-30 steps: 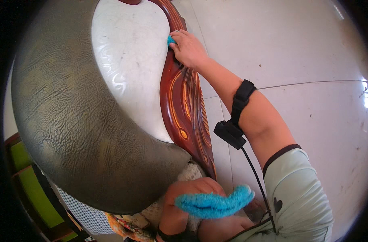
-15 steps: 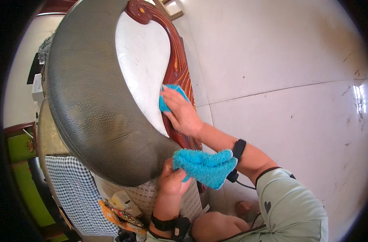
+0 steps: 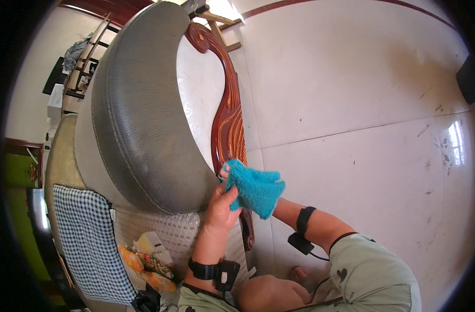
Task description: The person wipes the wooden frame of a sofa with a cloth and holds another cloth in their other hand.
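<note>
In my left hand (image 3: 220,208) is a fluffy turquoise cloth (image 3: 255,190), pinched between thumb and fingers and hanging to the right. Behind it, my right hand (image 3: 225,170) is mostly hidden; a few fingertips show at the lower part of the sofa arm's carved wooden trim (image 3: 228,117), with the edge of a second blue cloth (image 3: 233,163) by them. The trim is glossy red-brown with gold lines. It borders a white panel (image 3: 198,83) on the front of the arm. A dark grey leather pad (image 3: 144,104) curves over the arm's top.
A black-and-white checked cloth (image 3: 92,239) drapes over the seat at lower left. Near it lie an orange patterned cloth (image 3: 146,268) and a pale packet (image 3: 154,247). A wooden frame (image 3: 219,28) stands beyond the arm. Light floor tiles (image 3: 352,156) spread to the right.
My right hand has slid down the trim toward me, going behind the cloth in my left hand. My left hand has risen slightly. The whole view has shifted.
</note>
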`<action>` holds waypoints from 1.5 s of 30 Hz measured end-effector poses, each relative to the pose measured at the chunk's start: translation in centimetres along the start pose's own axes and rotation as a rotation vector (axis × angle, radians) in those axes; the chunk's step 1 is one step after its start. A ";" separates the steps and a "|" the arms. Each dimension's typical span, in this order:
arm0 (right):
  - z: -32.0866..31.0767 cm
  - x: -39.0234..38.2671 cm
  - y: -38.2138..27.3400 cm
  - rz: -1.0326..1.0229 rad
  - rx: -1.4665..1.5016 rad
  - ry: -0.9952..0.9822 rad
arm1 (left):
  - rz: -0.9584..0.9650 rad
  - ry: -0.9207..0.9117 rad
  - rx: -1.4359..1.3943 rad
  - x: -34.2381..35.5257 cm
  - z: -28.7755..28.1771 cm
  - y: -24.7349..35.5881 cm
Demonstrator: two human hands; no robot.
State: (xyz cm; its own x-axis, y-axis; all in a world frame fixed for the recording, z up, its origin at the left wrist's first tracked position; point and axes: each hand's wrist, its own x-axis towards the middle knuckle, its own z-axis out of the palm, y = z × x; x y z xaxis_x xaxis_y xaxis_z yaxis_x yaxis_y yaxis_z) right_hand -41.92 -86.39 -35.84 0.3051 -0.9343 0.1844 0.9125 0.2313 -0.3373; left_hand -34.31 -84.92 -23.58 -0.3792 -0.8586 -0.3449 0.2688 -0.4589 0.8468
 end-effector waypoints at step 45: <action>2.3 -0.8 -19.9 0.176 0.284 0.708 | 0.236 0.307 0.114 0.7 11.3 13.2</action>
State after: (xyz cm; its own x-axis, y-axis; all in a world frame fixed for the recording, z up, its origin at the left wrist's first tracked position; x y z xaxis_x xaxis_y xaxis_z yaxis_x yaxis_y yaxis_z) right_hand -59.70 -89.63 -27.19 0.2926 -0.8058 -0.5149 0.9306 0.3638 -0.0405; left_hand -41.06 -89.00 -8.12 -0.0316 -0.9737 -0.2256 0.2102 -0.2271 0.9509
